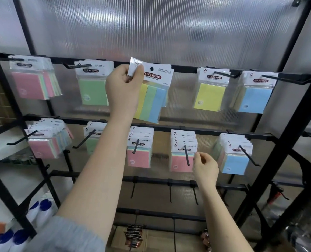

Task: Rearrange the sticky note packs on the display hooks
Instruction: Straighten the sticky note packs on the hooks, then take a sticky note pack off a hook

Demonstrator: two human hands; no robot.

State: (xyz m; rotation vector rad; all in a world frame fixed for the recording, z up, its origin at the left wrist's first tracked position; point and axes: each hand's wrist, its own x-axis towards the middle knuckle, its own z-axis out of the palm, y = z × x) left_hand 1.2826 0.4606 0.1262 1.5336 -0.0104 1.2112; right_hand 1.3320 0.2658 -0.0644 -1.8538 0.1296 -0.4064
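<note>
Sticky note packs hang in two rows on black display hooks. My left hand (124, 82) is raised to the upper row and pinches the white header of a yellow-green-blue striped pack (152, 102), holding it at the middle hook. Lower down, my right hand (204, 165) pinches the right edge of the front pink pack (181, 163) in a stack on the fourth lower hook (187, 157). Other upper packs are pink (30, 85), green (93, 91), yellow (210, 96) and blue (254, 99).
The lower row also holds pink stacks (43, 148) (139, 158), a green pack (92, 144) and a blue stack (235, 163). Bare hooks (170, 192) line a third rail. Black frame posts (285, 140) stand at right. White bottles with blue caps (40, 210) sit at lower left.
</note>
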